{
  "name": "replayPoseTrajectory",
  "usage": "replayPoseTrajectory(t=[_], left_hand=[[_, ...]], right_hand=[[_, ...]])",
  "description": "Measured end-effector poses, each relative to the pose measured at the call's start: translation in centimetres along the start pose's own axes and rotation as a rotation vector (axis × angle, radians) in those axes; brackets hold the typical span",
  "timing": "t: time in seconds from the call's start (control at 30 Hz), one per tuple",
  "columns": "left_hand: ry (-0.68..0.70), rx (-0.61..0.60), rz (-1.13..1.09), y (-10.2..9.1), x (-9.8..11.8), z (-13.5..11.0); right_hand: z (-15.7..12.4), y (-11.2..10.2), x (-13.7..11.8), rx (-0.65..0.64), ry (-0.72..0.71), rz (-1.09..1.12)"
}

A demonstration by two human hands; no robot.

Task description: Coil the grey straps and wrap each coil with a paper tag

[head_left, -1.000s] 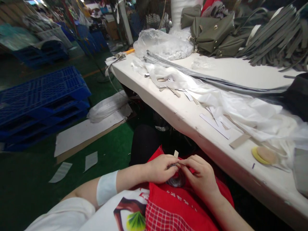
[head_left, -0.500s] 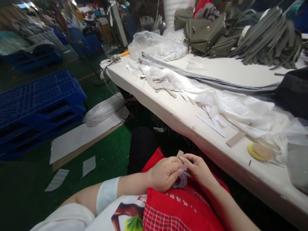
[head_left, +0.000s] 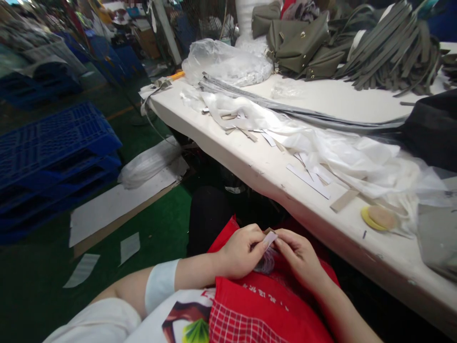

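Note:
My left hand and my right hand meet over a red bag on my lap, below the table edge. Both hands pinch a small pale strip between their fingertips. Under the strip a dark round roll shows between the hands, mostly hidden. A white band wraps my left forearm.
A white table runs along the right, strewn with paper strips, clear plastic sheet, long grey straps, olive bags and a yellow-rimmed pad. Blue pallets and cardboard lie on the green floor at left.
The strip's end has dropped from sticking up above my fingers to lying pinched between both thumbs. The view has drifted slightly; my hands stay on my lap.

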State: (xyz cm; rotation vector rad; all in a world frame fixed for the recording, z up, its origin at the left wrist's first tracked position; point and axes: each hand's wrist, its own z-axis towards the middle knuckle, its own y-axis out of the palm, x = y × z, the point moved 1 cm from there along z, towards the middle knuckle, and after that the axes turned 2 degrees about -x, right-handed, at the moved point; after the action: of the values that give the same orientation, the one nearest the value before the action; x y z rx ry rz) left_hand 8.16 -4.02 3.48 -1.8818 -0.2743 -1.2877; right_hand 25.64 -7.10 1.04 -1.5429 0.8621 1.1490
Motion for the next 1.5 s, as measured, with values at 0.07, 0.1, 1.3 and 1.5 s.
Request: replayPoseTrajectory(t=[0.07, 0.1, 1.3, 1.5], left_hand=[[-0.022, 0.017, -0.029, 0.1, 0.2, 0.3], [-0.022, 0.022, -0.035, 0.1, 0.3, 0.3], [-0.406, -0.124, -0.996, -0.4, -0.5, 3.1], [-0.366, -0.149, -0.991, 0.5, 0.5, 5.2]], right_hand=[[-0.1, -0.5, -0.2, -0.077, -0.023, 0.038], [-0.2, -0.7, -0.4, -0.094, -0.021, 0.051], [-3.0, -0.6, -1.7, 0.070, -0.351, -0.840], [-3.4, -1.1, -1.9, 0.204, -0.356, -0.886]])
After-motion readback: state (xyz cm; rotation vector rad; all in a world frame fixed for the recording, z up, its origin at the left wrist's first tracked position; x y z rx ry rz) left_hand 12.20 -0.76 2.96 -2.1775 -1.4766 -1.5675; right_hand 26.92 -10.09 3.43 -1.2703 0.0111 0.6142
